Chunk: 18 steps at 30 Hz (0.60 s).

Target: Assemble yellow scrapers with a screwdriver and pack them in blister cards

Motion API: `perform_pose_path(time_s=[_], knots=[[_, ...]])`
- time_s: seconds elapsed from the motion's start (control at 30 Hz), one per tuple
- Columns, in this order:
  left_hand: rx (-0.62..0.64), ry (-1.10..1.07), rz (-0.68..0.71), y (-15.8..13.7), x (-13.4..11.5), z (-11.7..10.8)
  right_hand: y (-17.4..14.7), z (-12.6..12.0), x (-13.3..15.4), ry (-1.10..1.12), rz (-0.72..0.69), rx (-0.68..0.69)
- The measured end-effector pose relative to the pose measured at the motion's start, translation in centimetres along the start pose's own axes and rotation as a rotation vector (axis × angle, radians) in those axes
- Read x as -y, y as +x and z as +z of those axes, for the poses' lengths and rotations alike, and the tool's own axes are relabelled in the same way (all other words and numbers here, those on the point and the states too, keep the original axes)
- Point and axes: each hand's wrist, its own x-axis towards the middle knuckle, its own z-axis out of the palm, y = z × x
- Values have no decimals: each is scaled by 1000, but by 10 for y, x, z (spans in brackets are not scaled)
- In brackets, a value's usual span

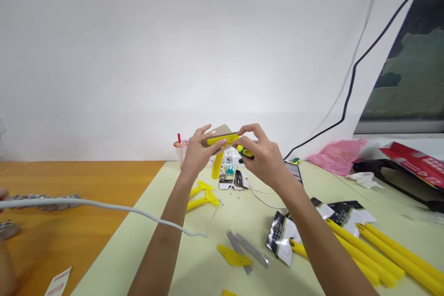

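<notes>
My left hand (198, 150) is closed around a yellow scraper head (217, 139) with a flat greyish blade (222, 128) behind it. A yellow tube handle (217, 165) hangs down below the head. My right hand (260, 152) has its thumb and index finger at the right end of the head. Tucked in its palm is a green-and-yellow screwdriver (244, 151), mostly hidden by the fingers. On the table under my arms lie a loose yellow head plate (234, 255) and grey metal blades (252, 249). Yellow forked parts (203, 199) rest near my left forearm.
Yellow tubes (367, 252) and black-and-white packets (282, 238) lie at right. A white cable (138, 212) crosses in front of my left forearm. A lidded cup (181, 150) stands behind my left hand. A phone (294, 172) and pink bag (336, 156) sit farther back.
</notes>
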Motion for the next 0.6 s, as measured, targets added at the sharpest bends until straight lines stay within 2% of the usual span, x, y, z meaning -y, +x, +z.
perform_pose_path(time_s=[0.17,0.27,0.4,0.47,0.6], knots=[[-2,-1,-114,3,2,-7,6,23,-6,224,134,-123],[-14,-47,-105,3,1,-8,3,39,-15,366,284,-144],[-31,-2,56,-1,-3,-10,-8,52,-31,557,451,111],[23,48,161,-6,-9,-12,-13,53,-37,726,431,232],[212,104,324,-19,-24,-16,-15,45,-37,1037,323,427]])
